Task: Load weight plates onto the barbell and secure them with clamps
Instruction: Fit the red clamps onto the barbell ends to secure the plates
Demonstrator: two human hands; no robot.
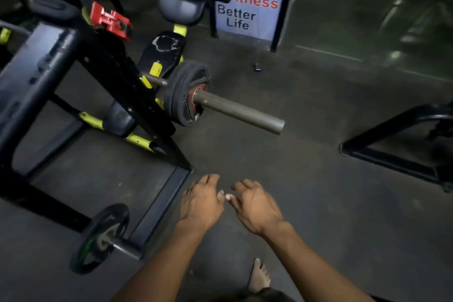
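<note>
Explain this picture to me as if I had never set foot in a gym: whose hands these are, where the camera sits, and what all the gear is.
The camera sits on a person's head, looking down. The left hand and right hand hang open, holding nothing. Ahead, a barbell sleeve sticks out from a black and yellow rack, with black weight plates already on it. A red clamp rests up on the rack. Another plate sits on a low peg near the floor. A banner stands behind.

Bare forearms, unsleeved; left hand (199,201), right hand (256,206), bare foot (259,276).
</note>
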